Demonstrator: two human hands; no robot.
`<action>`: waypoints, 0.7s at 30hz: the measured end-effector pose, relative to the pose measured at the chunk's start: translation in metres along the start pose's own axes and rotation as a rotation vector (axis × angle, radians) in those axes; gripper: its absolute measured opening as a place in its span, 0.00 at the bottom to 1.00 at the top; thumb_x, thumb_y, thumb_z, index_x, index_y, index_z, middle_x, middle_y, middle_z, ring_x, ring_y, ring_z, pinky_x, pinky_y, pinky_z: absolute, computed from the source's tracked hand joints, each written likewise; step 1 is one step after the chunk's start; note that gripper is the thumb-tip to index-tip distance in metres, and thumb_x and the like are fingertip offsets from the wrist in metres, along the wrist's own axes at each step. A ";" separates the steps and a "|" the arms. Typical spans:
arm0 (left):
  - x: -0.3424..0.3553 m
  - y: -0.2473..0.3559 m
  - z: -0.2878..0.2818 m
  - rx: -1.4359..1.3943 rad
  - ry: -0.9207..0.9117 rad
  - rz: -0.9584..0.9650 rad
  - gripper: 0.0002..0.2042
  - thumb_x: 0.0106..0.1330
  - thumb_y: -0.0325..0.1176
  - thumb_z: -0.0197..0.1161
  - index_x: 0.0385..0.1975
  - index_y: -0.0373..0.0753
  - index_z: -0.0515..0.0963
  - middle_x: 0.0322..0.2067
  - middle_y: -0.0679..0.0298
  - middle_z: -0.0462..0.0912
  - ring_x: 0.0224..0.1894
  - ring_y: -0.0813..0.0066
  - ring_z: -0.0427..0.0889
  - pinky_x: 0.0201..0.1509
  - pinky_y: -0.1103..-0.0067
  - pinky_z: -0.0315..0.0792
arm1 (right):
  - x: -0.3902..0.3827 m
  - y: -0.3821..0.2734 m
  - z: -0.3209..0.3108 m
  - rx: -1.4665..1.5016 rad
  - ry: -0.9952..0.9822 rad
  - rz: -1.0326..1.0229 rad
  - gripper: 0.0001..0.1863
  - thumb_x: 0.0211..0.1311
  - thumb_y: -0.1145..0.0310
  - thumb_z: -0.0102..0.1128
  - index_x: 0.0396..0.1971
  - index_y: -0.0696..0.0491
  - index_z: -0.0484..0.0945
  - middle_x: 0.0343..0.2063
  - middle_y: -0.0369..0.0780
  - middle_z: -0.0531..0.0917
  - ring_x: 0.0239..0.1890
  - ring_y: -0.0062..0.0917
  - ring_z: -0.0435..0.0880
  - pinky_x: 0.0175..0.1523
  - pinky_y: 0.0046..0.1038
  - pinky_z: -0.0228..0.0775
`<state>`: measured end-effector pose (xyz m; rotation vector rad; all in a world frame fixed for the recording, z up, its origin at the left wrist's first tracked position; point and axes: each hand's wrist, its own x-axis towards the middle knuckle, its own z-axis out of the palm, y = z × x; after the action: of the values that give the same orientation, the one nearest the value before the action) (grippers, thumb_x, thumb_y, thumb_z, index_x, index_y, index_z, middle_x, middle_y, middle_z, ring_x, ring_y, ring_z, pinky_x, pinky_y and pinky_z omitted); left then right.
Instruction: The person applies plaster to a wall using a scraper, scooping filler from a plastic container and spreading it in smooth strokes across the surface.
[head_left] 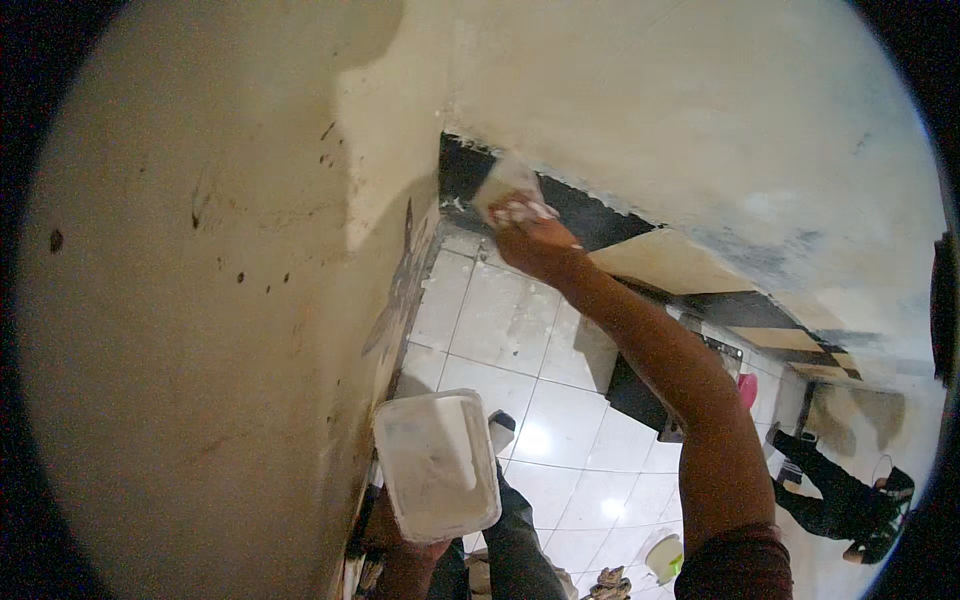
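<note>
My left hand (418, 550), low in the view, holds a pale rectangular plastic tub (388, 475) from below; its fingers are mostly hidden beneath it. Inside the tub is whitish paste (440, 475). My right arm stretches forward to the wall, where my right hand (535, 232), smeared white, grips a pale flat scraper (507, 178). The blade lies against or just over a black wall tile (598, 215) close to the corner. Ragged white paste runs along the tile's upper edge, below the cream wall (680, 100).
A stained wall (240, 250) rises close on my left. White floor tiles (500, 310) lie below, with a dark box-like object (635, 395) by the far wall. At the right is another person (850, 500) in dark clothes. A whitish container (662, 558) sits near my right arm.
</note>
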<state>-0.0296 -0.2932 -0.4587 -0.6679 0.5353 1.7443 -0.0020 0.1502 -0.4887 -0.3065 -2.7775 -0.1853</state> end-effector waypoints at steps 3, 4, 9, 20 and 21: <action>0.002 -0.006 0.020 0.037 -0.037 -0.044 0.28 0.67 0.49 0.51 0.63 0.43 0.59 0.60 0.58 0.66 0.60 0.60 0.68 0.63 0.60 0.64 | 0.047 0.015 0.001 0.168 0.056 -0.009 0.18 0.55 0.67 0.54 0.45 0.59 0.74 0.43 0.49 0.78 0.50 0.40 0.77 0.51 0.36 0.75; 0.001 -0.006 0.026 0.045 -0.041 -0.046 0.28 0.67 0.50 0.51 0.63 0.43 0.59 0.60 0.58 0.66 0.60 0.60 0.67 0.63 0.60 0.64 | 0.059 0.019 -0.002 0.108 -0.029 0.027 0.19 0.55 0.68 0.53 0.46 0.60 0.73 0.45 0.49 0.77 0.51 0.40 0.76 0.51 0.36 0.74; 0.004 -0.024 0.066 0.082 -0.112 -0.148 0.29 0.67 0.50 0.51 0.63 0.43 0.59 0.60 0.58 0.66 0.61 0.59 0.67 0.63 0.59 0.64 | -0.017 0.105 -0.022 -0.222 -0.146 0.112 0.20 0.59 0.70 0.48 0.51 0.60 0.71 0.53 0.51 0.73 0.53 0.42 0.75 0.54 0.40 0.72; 0.015 -0.042 0.129 0.155 -0.200 -0.274 0.30 0.66 0.51 0.52 0.64 0.43 0.57 0.61 0.56 0.64 0.61 0.58 0.66 0.63 0.58 0.64 | -0.225 0.082 -0.194 -0.383 -0.080 0.283 0.16 0.58 0.74 0.51 0.47 0.50 0.74 0.44 0.44 0.79 0.46 0.44 0.76 0.50 0.38 0.69; 0.014 -0.041 0.126 0.158 -0.189 -0.262 0.30 0.66 0.51 0.52 0.64 0.43 0.57 0.61 0.56 0.64 0.61 0.58 0.66 0.63 0.57 0.64 | -0.199 0.058 -0.185 -0.257 0.019 0.424 0.15 0.58 0.75 0.51 0.46 0.51 0.74 0.43 0.44 0.79 0.45 0.45 0.77 0.49 0.38 0.69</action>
<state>-0.0132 -0.1895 -0.3763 -0.4353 0.4285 1.4830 0.2536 0.1385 -0.3794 -0.9372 -2.5949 -0.4337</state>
